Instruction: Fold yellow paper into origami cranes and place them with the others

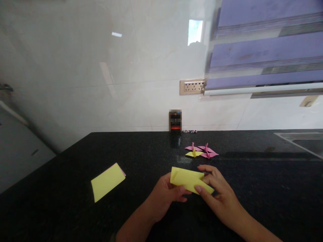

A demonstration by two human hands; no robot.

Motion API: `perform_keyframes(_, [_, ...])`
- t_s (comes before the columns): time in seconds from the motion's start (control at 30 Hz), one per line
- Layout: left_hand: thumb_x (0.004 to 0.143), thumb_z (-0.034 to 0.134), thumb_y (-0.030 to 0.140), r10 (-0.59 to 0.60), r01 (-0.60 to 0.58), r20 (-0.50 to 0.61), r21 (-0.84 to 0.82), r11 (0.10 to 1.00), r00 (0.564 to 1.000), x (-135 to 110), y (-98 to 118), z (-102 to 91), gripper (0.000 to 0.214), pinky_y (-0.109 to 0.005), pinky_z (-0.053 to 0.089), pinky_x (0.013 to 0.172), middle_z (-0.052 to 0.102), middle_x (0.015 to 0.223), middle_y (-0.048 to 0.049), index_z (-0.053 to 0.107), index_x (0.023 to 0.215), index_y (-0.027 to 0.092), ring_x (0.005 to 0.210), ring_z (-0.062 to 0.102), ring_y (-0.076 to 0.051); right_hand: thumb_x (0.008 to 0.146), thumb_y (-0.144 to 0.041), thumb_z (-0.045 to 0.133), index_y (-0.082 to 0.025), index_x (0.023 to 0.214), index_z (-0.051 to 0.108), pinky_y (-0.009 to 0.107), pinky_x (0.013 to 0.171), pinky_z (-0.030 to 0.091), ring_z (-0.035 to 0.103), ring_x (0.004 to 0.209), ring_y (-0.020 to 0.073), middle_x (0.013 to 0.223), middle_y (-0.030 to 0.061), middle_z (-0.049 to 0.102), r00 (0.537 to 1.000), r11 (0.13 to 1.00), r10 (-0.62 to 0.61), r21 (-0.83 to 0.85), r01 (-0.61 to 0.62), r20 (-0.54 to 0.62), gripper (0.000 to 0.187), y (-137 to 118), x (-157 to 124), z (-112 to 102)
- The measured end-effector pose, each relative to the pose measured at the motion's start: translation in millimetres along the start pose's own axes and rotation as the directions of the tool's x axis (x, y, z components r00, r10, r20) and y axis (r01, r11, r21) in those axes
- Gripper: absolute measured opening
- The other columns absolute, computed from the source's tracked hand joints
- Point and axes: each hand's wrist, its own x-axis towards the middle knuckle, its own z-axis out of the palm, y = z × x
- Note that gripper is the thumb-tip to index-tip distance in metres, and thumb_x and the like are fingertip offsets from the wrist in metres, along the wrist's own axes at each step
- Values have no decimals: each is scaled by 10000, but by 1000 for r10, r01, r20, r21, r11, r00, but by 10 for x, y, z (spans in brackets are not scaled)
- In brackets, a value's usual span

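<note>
A folded sheet of yellow paper (188,178) is held between both hands, above the black countertop. My left hand (166,193) grips its left end, thumb along the lower edge and fingers behind. At the right end my right hand (222,195) pinches it, the thumb on the front face and some fingers behind the upper edge. Just beyond the hands sit several small origami cranes: a yellow crane (194,153) and pink ones, such as the pink crane (209,154). Off to the left lies a stack of yellow paper (107,183) with a pink edge showing beneath it.
A dark phone-like device (175,121), its front blurred, leans against the tiled wall, with a beaded strap (189,131) beside it. A socket panel (193,86) and a purple blind (267,50) are on the wall. A sink edge (297,144) shows at the right.
</note>
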Motion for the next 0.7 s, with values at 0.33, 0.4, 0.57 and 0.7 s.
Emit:
perform_keyframes(0.33, [659, 613, 326, -5, 14, -73, 115, 993, 997, -16, 11, 55, 364, -246, 453, 565, 621, 828, -91, 583, 941, 99, 742, 566, -186, 740, -259, 515, -192, 694, 533, 362, 807, 397, 452, 998, 224, 1010, 80, 488, 995, 996, 38, 83, -46, 94, 82, 25, -9, 25])
perform_keyframes(0.4, [665, 607, 327, 6, 5, -111, 100, 995, 994, 0, -8, 42, 363, -250, 456, 568, 621, 829, -93, 583, 942, 95, 744, 563, -186, 754, -266, 504, -198, 773, 516, 355, 806, 402, 473, 965, 211, 992, 78, 493, 989, 972, 134, 186, -145, 69, 72, 22, -11, 43])
perform_keyframes(0.57, [664, 613, 318, 25, -14, -181, 65, 998, 983, 16, -12, 10, 359, -248, 449, 583, 625, 859, -99, 580, 947, 99, 774, 565, -195, 692, -337, 591, -211, 1091, 345, 287, 640, 472, 545, 795, 177, 957, 74, 520, 901, 716, 425, 577, -393, 86, 486, 56, -1, 121])
perform_keyframes(0.7, [629, 644, 321, 9, 0, -190, 48, 999, 982, 21, 4, 2, 342, -244, 434, 570, 630, 798, -81, 597, 890, 104, 720, 566, -181, 666, -397, 597, -169, 796, 530, 223, 520, 423, 515, 584, 128, 649, -2, 534, 868, 680, 406, 541, -495, 286, 271, 49, 24, 117])
